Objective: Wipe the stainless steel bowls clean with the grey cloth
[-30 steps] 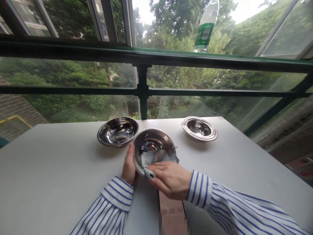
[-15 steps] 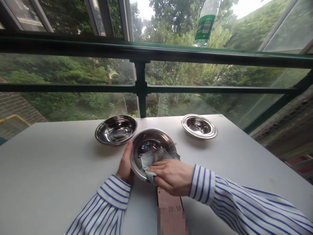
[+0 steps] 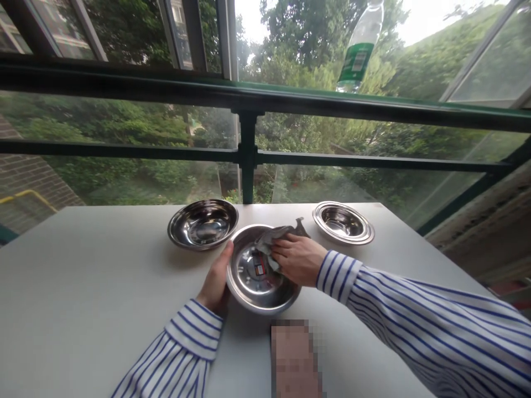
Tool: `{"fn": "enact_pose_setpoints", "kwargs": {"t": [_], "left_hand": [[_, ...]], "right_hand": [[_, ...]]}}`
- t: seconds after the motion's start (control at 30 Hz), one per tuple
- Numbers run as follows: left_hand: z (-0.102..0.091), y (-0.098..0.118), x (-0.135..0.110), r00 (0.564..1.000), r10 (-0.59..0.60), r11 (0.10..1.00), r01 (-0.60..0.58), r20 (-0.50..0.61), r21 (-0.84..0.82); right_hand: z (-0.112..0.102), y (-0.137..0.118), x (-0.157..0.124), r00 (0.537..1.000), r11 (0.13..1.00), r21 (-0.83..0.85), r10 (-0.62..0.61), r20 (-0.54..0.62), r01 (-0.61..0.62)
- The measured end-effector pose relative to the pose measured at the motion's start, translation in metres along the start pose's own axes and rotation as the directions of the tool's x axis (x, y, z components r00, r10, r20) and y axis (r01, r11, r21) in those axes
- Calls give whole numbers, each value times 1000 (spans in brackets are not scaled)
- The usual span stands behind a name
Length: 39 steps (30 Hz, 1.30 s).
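Steadying the bowl [image 3: 253,290], the left hand [image 3: 215,282] grips its rim; the right hand [image 3: 298,258], its grip probably closed, rubs a cloth [image 3: 269,239] inside.

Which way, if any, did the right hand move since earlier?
Yes: the right hand, holding the grey cloth, went from the near rim of the middle round steel bowl to its far rim.

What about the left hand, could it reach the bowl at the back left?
Probably yes. The left hand only holds the rim of the middle bowl; the back-left bowl sits just beyond its fingers, bare table between. The right hand and cloth are on the other side.
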<state>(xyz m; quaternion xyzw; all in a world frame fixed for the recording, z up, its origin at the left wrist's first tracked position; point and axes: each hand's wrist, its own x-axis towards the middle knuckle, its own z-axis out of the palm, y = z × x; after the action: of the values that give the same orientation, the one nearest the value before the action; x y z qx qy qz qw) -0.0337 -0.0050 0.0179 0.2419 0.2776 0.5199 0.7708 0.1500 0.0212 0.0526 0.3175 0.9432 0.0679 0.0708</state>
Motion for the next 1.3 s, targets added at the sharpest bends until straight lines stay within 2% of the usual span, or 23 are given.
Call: {"fn": "enact_pose_setpoints", "kwargs": {"t": [0.1, 0.2, 0.27, 0.33, 0.37, 0.43, 0.5, 0.57, 0.63, 0.7, 0.77, 0.83, 0.93, 1.07, 1.17, 1.3], "left_hand": [[-1, -4, -1, 1000, 24, 999, -24, -9, 28], [-1, -8, 0, 998, 61, 998, -60, -34, 36], [0, -9, 0, 993, 99, 995, -97, -69, 27], [2, -9, -1, 991, 98, 995, -96, -95, 22], [2, -8, -2, 990, 84, 996, -81, -112, 25], [2, -6, -4, 986, 56, 998, -51, -155, 36], [2, -5, -5, 984, 42, 999, -39, -174, 24], [3, -5, -5, 988, 40, 999, -43, -147, -18], [5, -6, -4, 996, 27, 998, -32, -89, -56], [7, -6, -3, 999, -14, 998, 11, -41, -69], [7, -6, -3, 997, -78, 994, 76, -20, -73], [4, -5, -3, 992, -122, 989, 120, -20, -86], [-1, -3, -6, 992, -121, 986, 114, -49, -120], [0, -1, -10, 991, -115, 984, 105, -61, -147], [3, -5, -9, 991, -130, 979, 127, -6, -161], [5, -13, -6, 999, -40, 984, 44, 24, -171]], "right_hand": [[-1, -14, -22, 998, 991, 126, 49, 27, -52], [-4, -34, -28, 998, 915, 402, -14, 63, -12], [-6, -47, -19, 996, 765, 643, -43, 79, -18], [-7, -59, -4, 999, 553, 833, -26, 18, -1], [-8, -64, 5, 999, 457, 889, 17, -48, 35], [-7, -73, 17, 977, 355, 932, 159, -140, 75], [-5, -78, 18, 956, 405, 907, 204, -211, 113], [-1, -80, 8, 961, 550, 821, 114, -253, 151], [5, -80, -8, 971, 681, 717, 36, -236, 149], [10, -81, -18, 971, 809, 579, 44, -234, 103], [13, -82, -18, 965, 870, 485, 50, -257, 84], [12, -85, -8, 955, 891, 448, 67, -288, 73], [5, -89, 10, 948, 879, 476, 139, -286, 15], [-4, -88, 12, 958, 873, 487, 147, -246, -9], [-7, -79, 10, 954, 911, 413, 121, -273, 2], [-11, -61, 21, 935, 942, 329, 174, -310, -66]]}}
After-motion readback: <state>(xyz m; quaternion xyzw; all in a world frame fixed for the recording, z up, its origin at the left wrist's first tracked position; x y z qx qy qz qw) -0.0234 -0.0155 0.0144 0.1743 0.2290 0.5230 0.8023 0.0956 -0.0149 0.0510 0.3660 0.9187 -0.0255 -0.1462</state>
